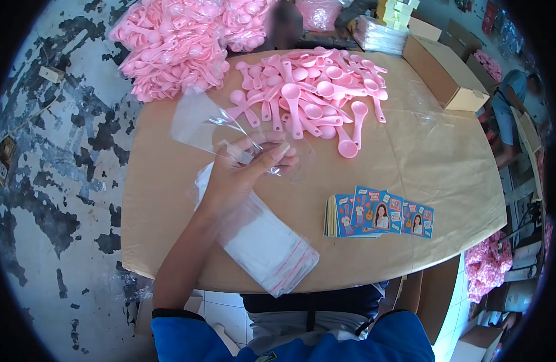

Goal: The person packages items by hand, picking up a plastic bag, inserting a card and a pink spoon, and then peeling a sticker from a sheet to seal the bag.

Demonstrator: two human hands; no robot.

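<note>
Clear plastic bag (229,130) pinched in left hand (247,172) above bag stack (263,244), lifted but unfilled. Pink spoons (314,99) and printed cards (380,212) loose on worktop (447,163). Right hand out of view.

Single head-worn view, fisheye with dark rounded corners. Looks forward and steeply down from above the counter (447,181), close in; counter fills the frame centre, floor (60,181) at left.
</note>
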